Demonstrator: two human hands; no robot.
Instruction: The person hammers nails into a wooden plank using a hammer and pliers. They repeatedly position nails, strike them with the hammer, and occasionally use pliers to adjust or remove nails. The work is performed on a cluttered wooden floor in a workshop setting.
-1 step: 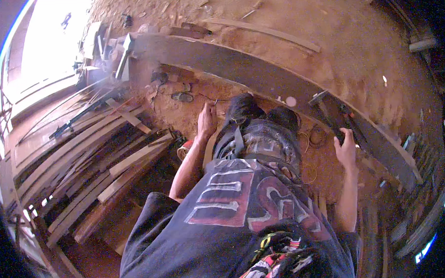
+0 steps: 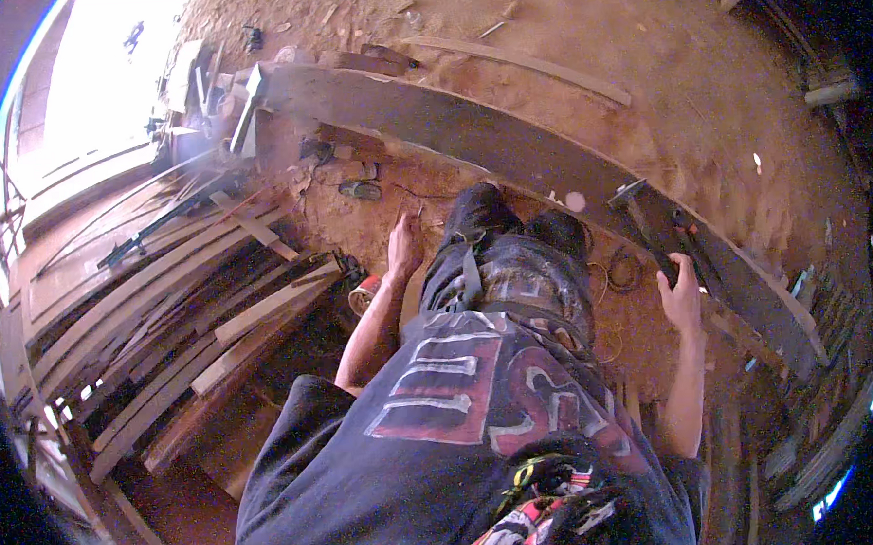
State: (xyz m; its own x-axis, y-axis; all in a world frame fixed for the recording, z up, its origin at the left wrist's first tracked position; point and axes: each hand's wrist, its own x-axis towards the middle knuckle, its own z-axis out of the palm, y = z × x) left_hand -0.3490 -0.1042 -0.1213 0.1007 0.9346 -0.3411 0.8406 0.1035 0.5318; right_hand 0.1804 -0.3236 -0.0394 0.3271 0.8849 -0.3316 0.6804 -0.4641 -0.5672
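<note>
My left hand [image 2: 404, 247] is closed in the air left of my knees. A small, thin, nail-like piece [image 2: 420, 211] pokes out at its fingertips, too small to make out fully. On the right, my right hand [image 2: 682, 289] wraps round the dark handle of a hammer [image 2: 646, 226]. The hammer's head points away from me, over the long brown board [image 2: 430, 117] that runs across in front of my legs. Another dark tool with an orange-red part [image 2: 686, 227] lies on the board, just beyond the hammer.
Long wooden planks [image 2: 156, 314] are piled at my left. A thin wooden strip [image 2: 525, 66] lies on the sandy ground beyond the board. Sandals [image 2: 360, 189] and a round red-and-pale container [image 2: 363, 293] are near my left arm. More timber [image 2: 818, 431] is stacked at the right.
My left hand has come slightly down toward me, still closed. My right hand and the hammer are nearly where they were.
</note>
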